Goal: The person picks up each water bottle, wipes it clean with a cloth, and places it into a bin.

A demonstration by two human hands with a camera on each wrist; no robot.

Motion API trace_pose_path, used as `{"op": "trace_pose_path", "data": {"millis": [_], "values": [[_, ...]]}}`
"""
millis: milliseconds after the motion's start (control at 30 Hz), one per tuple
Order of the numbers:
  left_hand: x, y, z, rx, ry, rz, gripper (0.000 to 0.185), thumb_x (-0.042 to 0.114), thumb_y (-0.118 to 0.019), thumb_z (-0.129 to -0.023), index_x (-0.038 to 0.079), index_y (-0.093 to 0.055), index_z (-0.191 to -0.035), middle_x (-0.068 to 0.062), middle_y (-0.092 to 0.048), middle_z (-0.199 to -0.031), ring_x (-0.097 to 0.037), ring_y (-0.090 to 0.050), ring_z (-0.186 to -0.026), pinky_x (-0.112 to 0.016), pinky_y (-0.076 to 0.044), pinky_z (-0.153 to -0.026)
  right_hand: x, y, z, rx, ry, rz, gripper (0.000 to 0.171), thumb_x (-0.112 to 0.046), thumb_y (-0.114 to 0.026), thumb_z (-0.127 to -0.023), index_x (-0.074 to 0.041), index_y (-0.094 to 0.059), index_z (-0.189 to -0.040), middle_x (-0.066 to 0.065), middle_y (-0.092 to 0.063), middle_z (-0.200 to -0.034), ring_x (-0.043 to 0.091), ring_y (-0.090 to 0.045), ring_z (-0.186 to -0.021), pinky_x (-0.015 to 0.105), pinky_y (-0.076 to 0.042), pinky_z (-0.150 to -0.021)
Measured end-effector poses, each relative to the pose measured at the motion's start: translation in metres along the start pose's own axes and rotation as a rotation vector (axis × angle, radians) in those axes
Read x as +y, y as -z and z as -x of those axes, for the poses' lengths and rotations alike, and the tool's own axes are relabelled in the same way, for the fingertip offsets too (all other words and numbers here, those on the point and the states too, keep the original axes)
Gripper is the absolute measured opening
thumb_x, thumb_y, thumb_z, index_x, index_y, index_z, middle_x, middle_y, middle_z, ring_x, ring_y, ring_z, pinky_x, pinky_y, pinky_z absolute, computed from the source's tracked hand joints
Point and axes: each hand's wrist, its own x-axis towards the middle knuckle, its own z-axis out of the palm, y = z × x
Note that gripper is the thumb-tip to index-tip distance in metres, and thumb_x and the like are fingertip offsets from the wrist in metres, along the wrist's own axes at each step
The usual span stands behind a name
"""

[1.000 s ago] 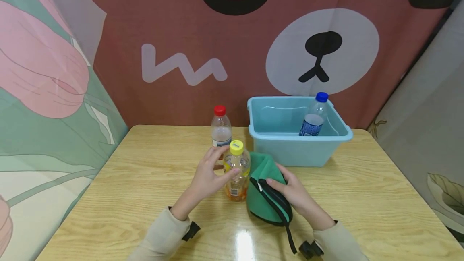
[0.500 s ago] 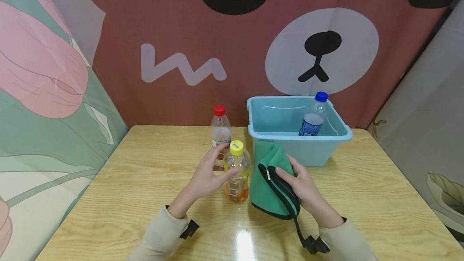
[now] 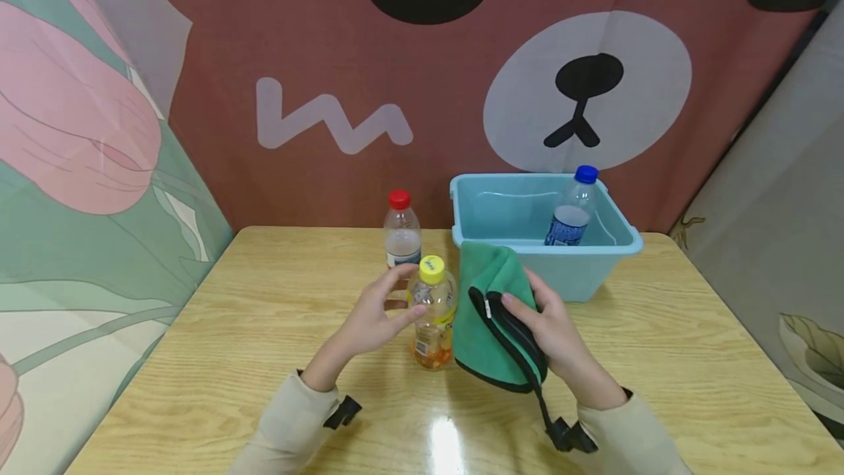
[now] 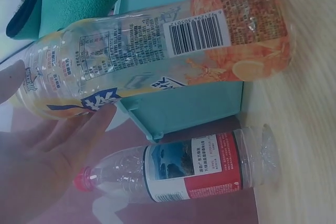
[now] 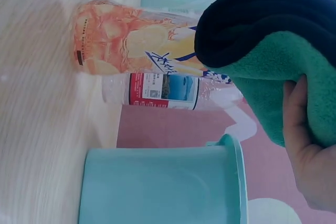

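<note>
A clear plastic bottle (image 3: pixel 432 332) with a yellow cap and an orange-patterned label stands upright on the table. My left hand (image 3: pixel 372 317) holds it around the upper part, thumb in front and fingers behind. In the left wrist view, the bottle's barcode label (image 4: pixel 197 34) faces the camera. My right hand (image 3: pixel 560 332) grips a folded green cloth (image 3: pixel 491 339) with black edging, thumb on top. The cloth is just right of the bottle, raised off the table, and in the right wrist view it covers the bottle's upper end.
A red-capped bottle (image 3: pixel 402 237) stands behind the yellow-capped one. At the back right is a light blue bin (image 3: pixel 508 249) with a blue-capped bottle (image 3: pixel 568 220) leaning inside. A printed curtain (image 3: pixel 316 35) hangs behind the wooden table (image 3: pixel 264 328).
My right hand has lifted the green cloth up and slightly right, away from the table. The yellow-capped bottle has turned a little in my left hand and stays in nearly the same spot.
</note>
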Motion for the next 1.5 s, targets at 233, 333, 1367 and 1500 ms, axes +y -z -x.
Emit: {"op": "trace_pose_path", "data": {"millis": [233,333,1367,1500], "values": [[-0.002,0.002,0.000,-0.033,-0.003,0.047,0.054,0.002,-0.063,-0.085,-0.003,-0.039,-0.132,-0.022,-0.045,-0.129,-0.036,-0.049,-0.112,-0.037,-0.050,-0.083,0.001,-0.007,-0.002,-0.020,0.000,-0.012,0.052,-0.008,-0.052,-0.092,0.003,-0.031,-0.138,-0.002,-0.051,-0.120,0.009,-0.053,-0.105,0.023,-0.047,-0.086],[-0.002,0.002,0.000,-0.047,-0.007,0.058,0.054,0.002,-0.061,-0.086,-0.004,-0.037,-0.133,-0.023,-0.043,-0.130,-0.036,-0.048,-0.114,-0.038,-0.050,-0.085,0.002,-0.009,-0.004,-0.026,-0.015,-0.020,0.053,-0.009,-0.052,-0.092,0.002,-0.030,-0.139,0.001,-0.051,-0.120,0.009,-0.054,-0.104,0.024,-0.047,-0.086],[0.001,0.000,0.001,-0.081,0.031,0.107,0.055,0.004,-0.056,-0.089,-0.002,-0.031,-0.138,-0.022,-0.039,-0.134,-0.038,-0.043,-0.118,-0.037,-0.046,-0.090,0.038,-0.012,-0.008,-0.122,-0.277,0.041,0.060,-0.012,-0.052,-0.092,0.000,-0.023,-0.142,0.023,-0.032,-0.140,0.035,-0.034,-0.124,0.044,-0.030,-0.103],[0.003,0.000,0.001,-0.079,0.044,0.118,0.055,0.004,-0.056,-0.089,-0.001,-0.031,-0.138,-0.021,-0.038,-0.134,-0.037,-0.042,-0.119,-0.036,-0.046,-0.090,0.043,-0.013,-0.008,-0.169,-0.289,0.081,0.059,-0.012,-0.052,-0.092,0.002,-0.023,-0.142,0.023,-0.030,-0.141,0.037,-0.029,-0.128,0.048,-0.025,-0.105]]}}
